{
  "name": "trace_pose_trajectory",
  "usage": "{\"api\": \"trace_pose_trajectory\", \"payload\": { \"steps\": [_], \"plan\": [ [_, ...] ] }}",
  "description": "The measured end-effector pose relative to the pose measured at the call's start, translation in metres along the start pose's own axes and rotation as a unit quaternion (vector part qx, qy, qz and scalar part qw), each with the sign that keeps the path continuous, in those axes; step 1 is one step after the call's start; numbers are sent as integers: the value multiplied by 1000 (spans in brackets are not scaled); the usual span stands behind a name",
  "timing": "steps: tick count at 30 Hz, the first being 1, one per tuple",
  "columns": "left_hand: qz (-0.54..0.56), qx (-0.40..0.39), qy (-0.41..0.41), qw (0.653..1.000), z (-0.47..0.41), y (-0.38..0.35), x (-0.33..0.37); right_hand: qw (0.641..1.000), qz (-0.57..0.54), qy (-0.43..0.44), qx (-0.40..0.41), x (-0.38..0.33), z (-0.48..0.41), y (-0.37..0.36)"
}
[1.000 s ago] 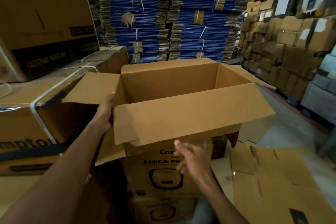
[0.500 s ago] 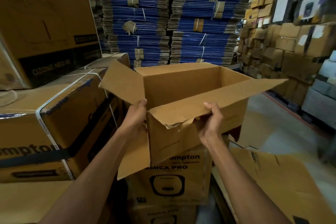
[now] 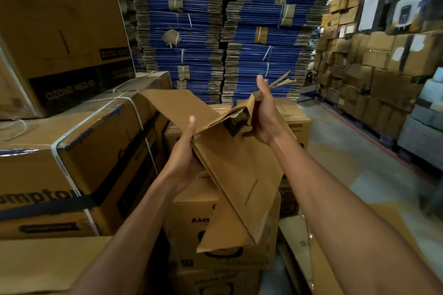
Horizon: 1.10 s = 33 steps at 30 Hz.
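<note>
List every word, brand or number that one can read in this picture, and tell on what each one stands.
"OZONE NEO 65": black band of the big box, upper left.
"ompton", cut off: front of the strapped box, left.
"pton", cut off: rear box behind the flattened carton.
"AMI", partly covered: lower box under that carton.
Too blurred to read: the white sheets on the right-hand stack, and the small label on the big box.

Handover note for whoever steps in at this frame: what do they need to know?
Left hand: grips the collapsed carton at its left edge, thumb on top.
Right hand: grips its crumpled upper end.
Carton: held in the air over the stacked printed boxes, nearly flat.
Done: carton collapsed.
Left: probably press it flat and set it down, perhaps on the flat cardboard at right.
</note>
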<state>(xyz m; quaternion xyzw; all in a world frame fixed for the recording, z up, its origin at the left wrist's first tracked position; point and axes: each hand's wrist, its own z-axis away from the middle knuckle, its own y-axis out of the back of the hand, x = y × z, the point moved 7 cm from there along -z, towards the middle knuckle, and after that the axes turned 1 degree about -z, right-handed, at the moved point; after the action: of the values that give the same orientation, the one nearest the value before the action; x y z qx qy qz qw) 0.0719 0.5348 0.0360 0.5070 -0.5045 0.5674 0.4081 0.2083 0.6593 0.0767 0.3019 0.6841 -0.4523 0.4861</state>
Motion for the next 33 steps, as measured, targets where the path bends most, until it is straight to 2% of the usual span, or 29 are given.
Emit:
{"api": "trace_pose_trajectory", "payload": {
  "steps": [2, 3, 5, 9, 13, 16, 20, 22, 24, 26, 28, 29, 31, 33],
  "plan": [
    [-20, -24, -17, 999, 5, 0, -3, 1000, 0, -8, -12, -2, 1, -6],
    [-52, -12, -32, 998, 6, 2, -2, 1000, 2, -9, -13, -2, 0, -8],
    [-105, 47, -58, 992, 0, 12, -1, 1000, 15, -14, -12, -2, -6, -10],
    [-107, 180, -22, 978, -10, 19, 2, 994, 102, -22, -18, 7, -9, -20],
    [-131, 228, -38, 964, -26, 10, 20, 978, 201, 47, 15, -1, 17, -41],
    [-63, 235, -33, 969, -36, 1, 30, 956, 243, 138, 93, -14, 51, -41],
    [53, 240, -2, 969, -44, -5, 33, 939, 253, 205, 108, -3, 112, -40],
    [93, 238, 11, 967, -43, -12, 29, 940, 206, 226, 153, -2, 139, -28],
    [111, 238, 13, 965, -43, -20, 22, 947, 171, 204, 180, 6, 153, -14],
    [128, 229, 8, 965, -44, -31, 18, 973, 133, 103, 158, 32, 154, -6],
    [139, 220, 7, 965, -48, -43, 11, 987, 7, -9, 158, 62, 154, 7],
    [143, 218, 4, 965, -48, -47, 7, 978, -90, -32, 185, 70, 154, 17],
    [154, 213, 11, 965, -40, -56, -3, 933, -259, -6, 248, 70, 158, 42],
    [167, 205, 30, 964, -30, -64, -16, 885, -361, 27, 292, 68, 165, 67]
  ]
}}
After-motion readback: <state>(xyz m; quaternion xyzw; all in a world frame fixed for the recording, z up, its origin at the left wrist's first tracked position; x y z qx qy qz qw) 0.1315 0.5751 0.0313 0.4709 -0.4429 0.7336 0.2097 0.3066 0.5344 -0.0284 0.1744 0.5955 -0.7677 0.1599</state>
